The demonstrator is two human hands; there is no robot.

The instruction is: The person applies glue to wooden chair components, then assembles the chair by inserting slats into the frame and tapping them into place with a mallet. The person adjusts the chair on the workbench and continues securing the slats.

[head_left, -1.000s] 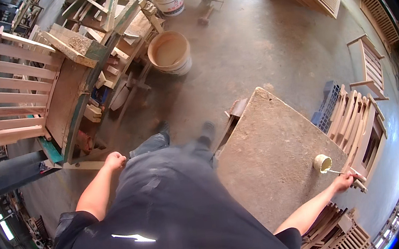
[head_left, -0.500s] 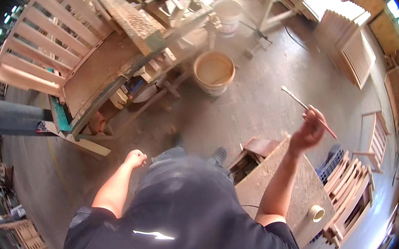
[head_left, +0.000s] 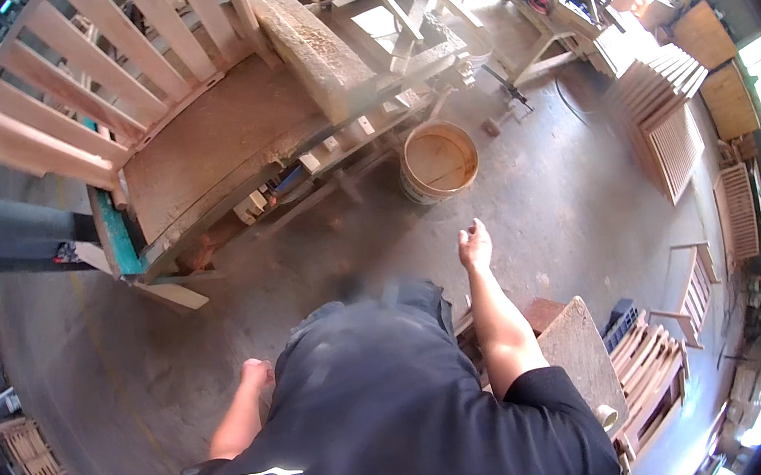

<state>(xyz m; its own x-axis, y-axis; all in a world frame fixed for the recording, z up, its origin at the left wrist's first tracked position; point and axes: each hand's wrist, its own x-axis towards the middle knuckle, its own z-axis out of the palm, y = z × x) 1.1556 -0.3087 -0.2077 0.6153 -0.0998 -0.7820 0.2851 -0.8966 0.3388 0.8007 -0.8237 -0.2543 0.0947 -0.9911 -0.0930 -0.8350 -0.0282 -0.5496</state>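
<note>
My left hand [head_left: 258,373] hangs low beside my body with its fingers curled, and nothing shows in it. Stretched forward over the floor is my right hand [head_left: 475,245], its fingers drawn together. Whether it still holds the thin stick is hidden from this angle. Just beyond that hand stands a round bucket [head_left: 412,188] with a tan-stained inside, not touched by it. Further left a curved slatted wooden panel [head_left: 88,98] rises from a brown-topped workbench [head_left: 200,160].
A small board-topped table [head_left: 577,351] stands by my right elbow, with a pale cup [head_left: 606,416] at its edge. Past it lie stacked curved wooden pieces [head_left: 648,366] and a blue crate [head_left: 619,322]. Slatted panels [head_left: 673,145] lean together at right. A thick dark beam [head_left: 9,226] enters at left.
My right hand has swung left and forward from above the small table toward the bucket. The pale-and-red stick it held is no longer visible. My left hand has dropped back.
</note>
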